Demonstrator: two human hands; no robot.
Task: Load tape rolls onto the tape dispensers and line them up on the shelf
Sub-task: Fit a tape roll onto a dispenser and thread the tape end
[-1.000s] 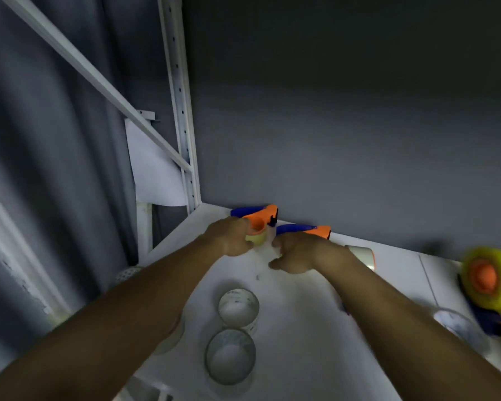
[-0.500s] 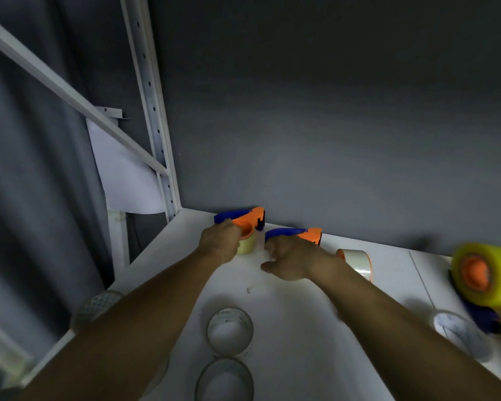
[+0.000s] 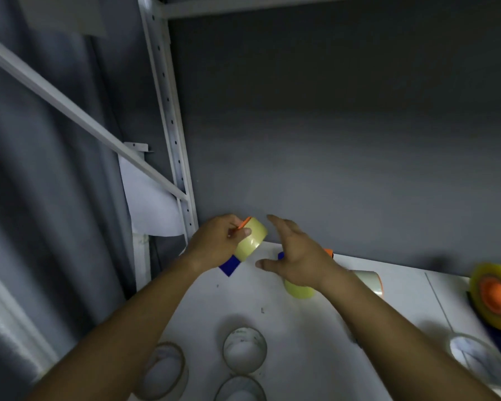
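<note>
Left hand grip holds a loaded tape dispenser above the shelf; right hand spread wide. Another loaded dispenser at 3 o'clock. Loose tape rolls at 6 o'clock, apparently unloaded

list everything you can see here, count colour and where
lifted tape dispenser: 1, orange and blue with a yellowish roll, above the shelf's back left
second dispenser: 1, blue and orange, on the shelf behind the right hand
far-right dispenser: 1, yellow roll on an orange hub, right edge
loose tape rolls: at least 4, clear, shelf front
shelf: 1, white
shelf upright: 1, white, left
left hand: grips the lifted tape dispenser
right hand: open, beside it
</note>
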